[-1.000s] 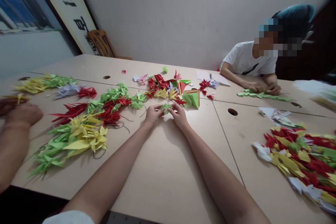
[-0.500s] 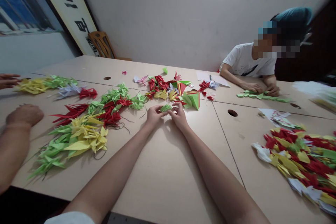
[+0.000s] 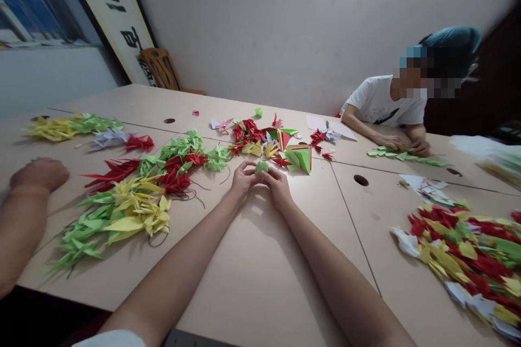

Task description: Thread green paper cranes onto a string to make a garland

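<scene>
A small green folded paper piece (image 3: 261, 167) is pinched between my two hands above the middle of the table. My left hand (image 3: 243, 178) grips its left side, fingers closed. On its right side the fingers of my right hand (image 3: 277, 181) are also closed. Just beyond my hands lie green folded papers with red edges (image 3: 300, 158) and a heap of red folded papers (image 3: 247, 133). Strung green, red and yellow paper cranes (image 3: 138, 206) spread out to the left of my left hand.
At the left edge a person's fist (image 3: 40, 174) rests on the table (image 3: 252, 260). Across on the right, a person (image 3: 386, 103) handles a green paper strip (image 3: 407, 156). A large multicoloured paper pile (image 3: 472, 249) lies at the right. The tabletop has round holes (image 3: 361, 180).
The green piece has turned and risen a little between my fingers. The second hand at the far left has gone from view. The camera view has shifted slightly.
</scene>
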The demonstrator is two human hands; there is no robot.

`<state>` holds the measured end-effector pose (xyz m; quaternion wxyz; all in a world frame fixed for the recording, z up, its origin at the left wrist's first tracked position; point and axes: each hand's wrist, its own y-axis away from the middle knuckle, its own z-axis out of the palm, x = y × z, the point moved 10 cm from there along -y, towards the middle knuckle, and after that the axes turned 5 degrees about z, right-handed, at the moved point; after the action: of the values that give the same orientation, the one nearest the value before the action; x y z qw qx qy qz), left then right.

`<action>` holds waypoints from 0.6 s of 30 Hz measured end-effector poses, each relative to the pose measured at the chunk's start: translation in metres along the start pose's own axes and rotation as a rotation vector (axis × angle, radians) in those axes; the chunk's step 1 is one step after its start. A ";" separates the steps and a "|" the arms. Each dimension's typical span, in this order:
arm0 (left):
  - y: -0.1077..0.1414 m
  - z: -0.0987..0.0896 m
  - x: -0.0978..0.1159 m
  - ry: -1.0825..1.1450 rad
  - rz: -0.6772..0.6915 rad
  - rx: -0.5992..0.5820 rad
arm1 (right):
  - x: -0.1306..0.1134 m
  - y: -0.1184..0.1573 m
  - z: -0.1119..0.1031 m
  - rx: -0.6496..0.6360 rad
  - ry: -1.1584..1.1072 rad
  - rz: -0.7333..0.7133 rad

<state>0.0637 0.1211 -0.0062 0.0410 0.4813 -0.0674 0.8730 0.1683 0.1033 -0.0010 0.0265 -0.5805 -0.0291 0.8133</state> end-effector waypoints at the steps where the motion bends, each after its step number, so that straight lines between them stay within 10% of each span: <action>1: 0.000 0.001 -0.001 0.023 -0.008 -0.009 | 0.003 0.000 -0.001 0.014 -0.045 0.020; 18: 0.001 0.003 -0.009 -0.043 -0.064 -0.008 | -0.024 0.000 -0.022 0.286 0.361 -0.169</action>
<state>0.0706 0.1198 -0.0124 0.0691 0.5017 -0.0563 0.8604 0.1967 0.1022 0.0149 0.1814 -0.7022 0.0430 0.6871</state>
